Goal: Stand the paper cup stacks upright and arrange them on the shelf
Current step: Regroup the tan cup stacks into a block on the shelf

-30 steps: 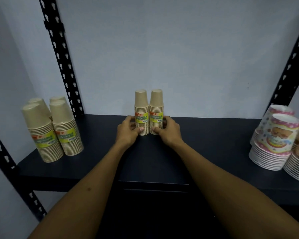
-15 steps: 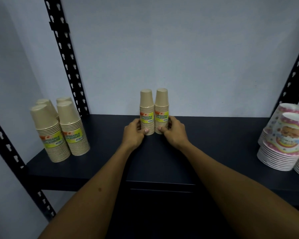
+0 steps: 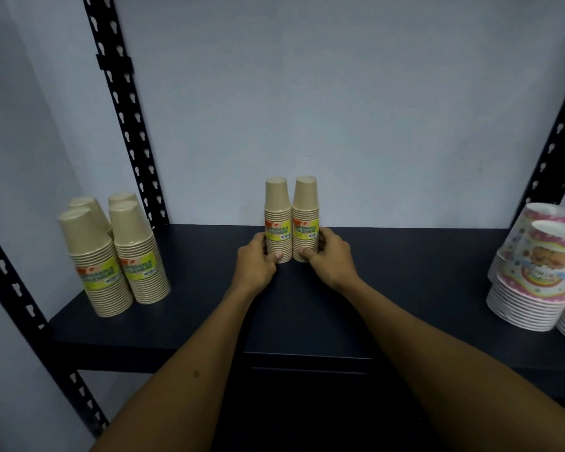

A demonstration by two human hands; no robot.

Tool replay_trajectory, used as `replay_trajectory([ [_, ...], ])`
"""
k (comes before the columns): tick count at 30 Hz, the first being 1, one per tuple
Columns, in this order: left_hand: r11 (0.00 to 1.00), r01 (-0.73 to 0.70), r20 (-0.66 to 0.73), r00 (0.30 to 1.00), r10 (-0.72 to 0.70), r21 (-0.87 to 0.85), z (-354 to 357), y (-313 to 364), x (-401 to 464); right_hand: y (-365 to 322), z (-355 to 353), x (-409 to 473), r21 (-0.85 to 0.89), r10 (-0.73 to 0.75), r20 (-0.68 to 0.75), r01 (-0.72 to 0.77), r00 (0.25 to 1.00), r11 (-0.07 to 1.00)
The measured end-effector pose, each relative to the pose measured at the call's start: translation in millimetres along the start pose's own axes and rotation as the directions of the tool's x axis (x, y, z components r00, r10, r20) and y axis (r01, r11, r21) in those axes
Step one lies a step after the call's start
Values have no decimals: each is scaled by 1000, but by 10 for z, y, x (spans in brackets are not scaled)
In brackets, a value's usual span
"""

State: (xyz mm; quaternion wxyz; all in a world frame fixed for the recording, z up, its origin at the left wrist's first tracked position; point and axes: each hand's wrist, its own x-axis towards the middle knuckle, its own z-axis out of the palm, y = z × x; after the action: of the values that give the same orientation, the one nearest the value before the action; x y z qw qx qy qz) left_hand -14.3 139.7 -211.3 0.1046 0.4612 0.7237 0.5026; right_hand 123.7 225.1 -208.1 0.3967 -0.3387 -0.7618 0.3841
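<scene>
left hand point(image 3: 256, 265) grips left tan cup stack point(image 3: 277, 220) | right hand point(image 3: 331, 261) grips right tan cup stack point(image 3: 305, 219) | stacks upright, touching, mid dark shelf point(image 3: 405, 272) | four tan stacks point(image 3: 115, 256) at left

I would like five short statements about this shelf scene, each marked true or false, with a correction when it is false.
1. The two middle cup stacks stand upright, side by side. True.
2. The left hand holds the left middle stack near its base. True.
3. The right hand rests flat on the shelf, away from any cups. False: it holds the right middle stack near its base.
4. The beige cup stacks at the left lie on their sides. False: they stand with rims down, four in a cluster.
5. The patterned paper bowls sit at the left end of the shelf. False: they sit at the right end.
</scene>
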Motion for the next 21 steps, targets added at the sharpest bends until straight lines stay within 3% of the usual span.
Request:
replay_trajectory([
  [21,997,3,31,1000,-6,80,-35,63,-47,0,-2,-5,23,17,7,-18,1000,1000],
])
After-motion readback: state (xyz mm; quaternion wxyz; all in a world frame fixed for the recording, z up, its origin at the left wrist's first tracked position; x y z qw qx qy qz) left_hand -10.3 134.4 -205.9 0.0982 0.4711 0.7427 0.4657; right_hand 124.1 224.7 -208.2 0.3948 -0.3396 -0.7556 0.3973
